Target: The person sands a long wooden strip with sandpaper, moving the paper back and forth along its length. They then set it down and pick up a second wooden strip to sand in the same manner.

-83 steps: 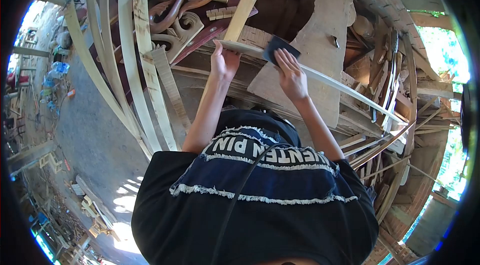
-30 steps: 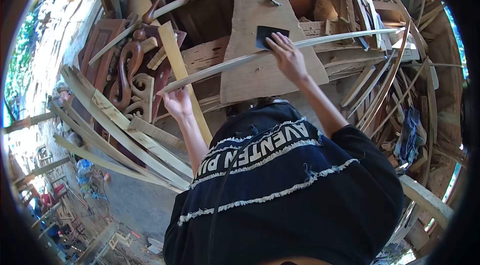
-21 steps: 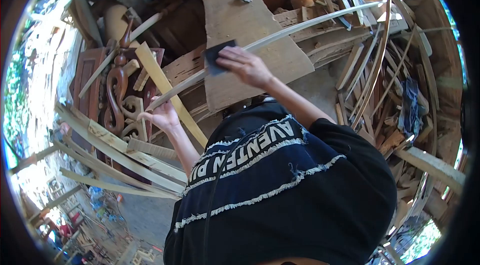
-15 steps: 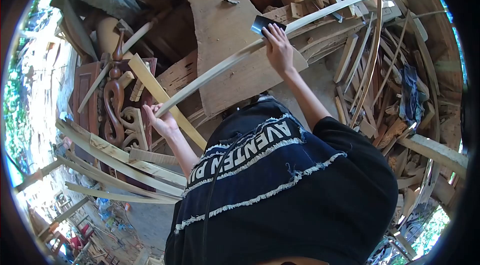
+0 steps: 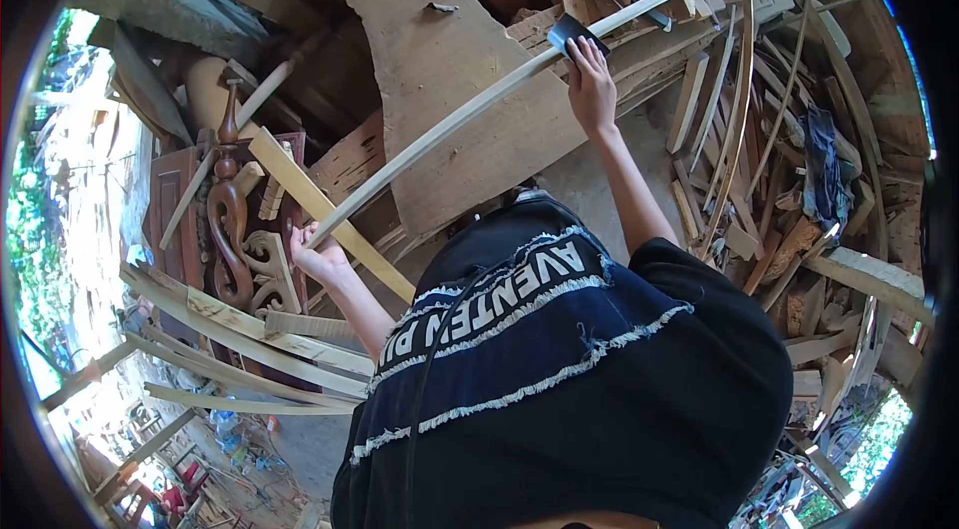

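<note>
The person's left hand (image 5: 318, 251) is closing its fingers around the near, lower end of a long, thin, pale curved wooden strip (image 5: 470, 109), while the right hand (image 5: 591, 89) is pressing a small dark folded sheet of sandpaper (image 5: 572, 31) against the strip well up its length, fingers curled over the paper and the wood together. The strip is running diagonally from the left hand up to the far right, lying across the broad brown rough-edged wooden slab (image 5: 440, 59) that is leaning among the stacked offcuts. It looks light and slender, and its bow suggests that it is springy rather than stiff, so it is likely flexing under pressure wherever it is not backed by the slab. Its narrow edges look smooth and could be slipping through a loose grasp; holding it at the end, as the left hand is doing, and bracing near the sanded spot seems the surest hold. A dark carved scrollwork panel (image 5: 235, 229) is standing just beside the left hand.
</note>
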Demonstrator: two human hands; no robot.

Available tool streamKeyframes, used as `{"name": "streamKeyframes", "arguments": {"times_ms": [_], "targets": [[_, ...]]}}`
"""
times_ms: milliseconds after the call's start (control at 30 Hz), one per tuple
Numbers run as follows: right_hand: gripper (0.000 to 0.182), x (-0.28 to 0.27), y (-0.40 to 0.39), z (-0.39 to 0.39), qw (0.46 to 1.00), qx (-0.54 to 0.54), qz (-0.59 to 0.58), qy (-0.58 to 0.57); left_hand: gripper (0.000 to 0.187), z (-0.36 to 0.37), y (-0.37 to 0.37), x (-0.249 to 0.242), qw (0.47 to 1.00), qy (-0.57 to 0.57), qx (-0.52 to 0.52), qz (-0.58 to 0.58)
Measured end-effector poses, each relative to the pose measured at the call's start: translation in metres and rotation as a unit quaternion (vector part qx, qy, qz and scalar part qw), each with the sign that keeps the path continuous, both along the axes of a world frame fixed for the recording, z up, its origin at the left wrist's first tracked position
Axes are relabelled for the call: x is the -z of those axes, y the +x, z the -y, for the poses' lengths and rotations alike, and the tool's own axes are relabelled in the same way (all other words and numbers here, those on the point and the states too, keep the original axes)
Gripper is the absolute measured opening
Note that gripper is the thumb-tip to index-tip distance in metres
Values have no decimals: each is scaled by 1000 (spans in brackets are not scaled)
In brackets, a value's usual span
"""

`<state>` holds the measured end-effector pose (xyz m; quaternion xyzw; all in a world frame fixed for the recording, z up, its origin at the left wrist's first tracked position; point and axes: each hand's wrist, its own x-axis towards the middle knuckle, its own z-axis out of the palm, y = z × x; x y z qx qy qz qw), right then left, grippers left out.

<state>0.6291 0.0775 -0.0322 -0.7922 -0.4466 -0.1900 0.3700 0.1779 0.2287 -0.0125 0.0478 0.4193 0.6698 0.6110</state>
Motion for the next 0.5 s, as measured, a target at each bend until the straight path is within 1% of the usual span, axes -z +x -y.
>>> {"name": "streamKeyframes", "arguments": {"times_ms": [67,100,133,167,200,267,333,367,400,433,467,500], "targets": [[27,-2,-19,-11,1000,19,12,14,19,-3,-11,14,1000,0,24,8],[26,-5,-36,-17,997,-49,40,37,16,-6,-21,24,999,0,42,9],[24,-9,-56,-19,989,-147,15,16,12,-9,-26,30,998,0,60,8],[31,-9,-84,-18,983,-182,32,4,16,-9,-22,29,998,-43,35,-19],[36,-14,-107,-14,966,-259,-11,-8,19,-10,-15,28,995,-87,11,-47],[39,-15,-111,-7,949,-311,0,-52,22,-12,-12,27,988,-132,-15,-78],[36,2,-75,-9,965,-255,44,-33,20,-11,-13,26,987,-139,-21,-83],[35,-1,-52,-11,976,-217,22,3,18,-9,-13,25,988,-129,-15,-81],[32,-2,-25,-9,985,-163,50,-9,17,-7,-14,23,989,-120,-10,-80],[27,-10,3,-6,991,-124,40,-16,15,-6,-15,21,991,-110,-4,-78],[24,0,33,-10,996,-70,48,26,13,-7,-19,24,992,-107,9,-72],[23,9,56,-7,998,-14,48,33,12,-10,-29,29,992,-103,22,-65]]}}
